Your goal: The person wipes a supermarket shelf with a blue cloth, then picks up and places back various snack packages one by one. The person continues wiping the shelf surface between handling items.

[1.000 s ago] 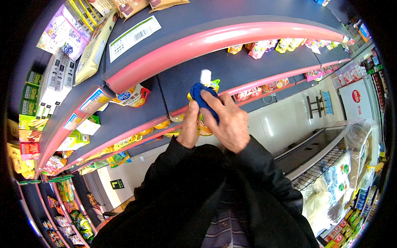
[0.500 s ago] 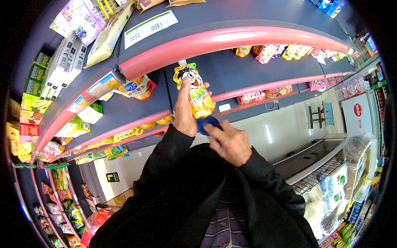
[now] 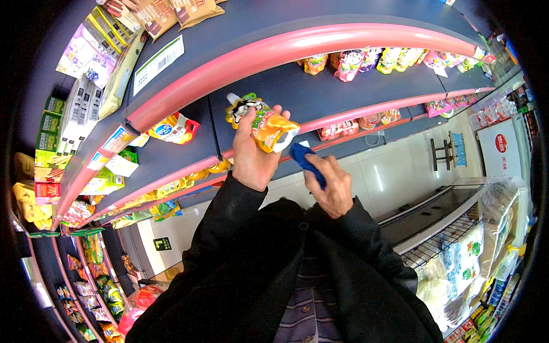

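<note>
The left hand (image 3: 254, 166) grips an orange spouted pouch (image 3: 269, 127), its long axis slanting from the white cap (image 3: 231, 98) at upper left to the base at lower right. The pouch appears across the shelf's pink front strip (image 3: 366, 112), below the upper pink rail (image 3: 291, 43). Dark shelf surface (image 3: 343, 97) stretches rightward from it. The right hand (image 3: 333, 187) pinches a blue cloth (image 3: 309, 164) just beside the base.
</note>
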The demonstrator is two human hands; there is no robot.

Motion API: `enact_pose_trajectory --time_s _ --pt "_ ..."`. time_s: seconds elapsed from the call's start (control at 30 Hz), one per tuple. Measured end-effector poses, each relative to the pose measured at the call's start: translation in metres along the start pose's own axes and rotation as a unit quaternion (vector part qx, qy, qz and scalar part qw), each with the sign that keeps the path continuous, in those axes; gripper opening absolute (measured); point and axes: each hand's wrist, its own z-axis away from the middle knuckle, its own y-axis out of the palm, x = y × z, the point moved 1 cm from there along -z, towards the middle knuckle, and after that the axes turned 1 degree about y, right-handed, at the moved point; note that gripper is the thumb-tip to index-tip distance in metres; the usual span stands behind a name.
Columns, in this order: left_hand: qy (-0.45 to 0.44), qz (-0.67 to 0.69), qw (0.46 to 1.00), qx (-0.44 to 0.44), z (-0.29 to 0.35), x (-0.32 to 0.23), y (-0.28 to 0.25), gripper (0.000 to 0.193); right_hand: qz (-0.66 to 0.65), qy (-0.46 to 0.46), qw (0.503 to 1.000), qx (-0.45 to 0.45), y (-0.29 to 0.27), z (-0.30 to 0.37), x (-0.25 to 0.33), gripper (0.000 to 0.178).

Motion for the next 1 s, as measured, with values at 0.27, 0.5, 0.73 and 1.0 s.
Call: enact_pose_trajectory --time_s 0.27,0.5,0.73,1.0 --pt "0.032 -0.098 0.995 0.004 0.01 0.019 0.017 0.037 -0.022 -0.073 0.996 -0.04 -0.017 -0.032 0.005 0.04" --pt "0.03 -0.197 0.975 0.096 0.029 0.022 0.005 0.041 -0.007 -0.12 0.991 -0.061 -0.047 -0.057 0.022 0.037" --pt "0.055 -0.189 0.978 0.072 0.038 0.033 0.019 0.043 -0.105 0.129 0.983 -0.083 -0.056 -0.094 -0.017 0.033" --pt "0.125 -0.234 0.962 0.067 0.029 0.04 0.023 0.036 -0.417 0.238 0.869 0.116 -0.049 -0.091 0.01 0.043"
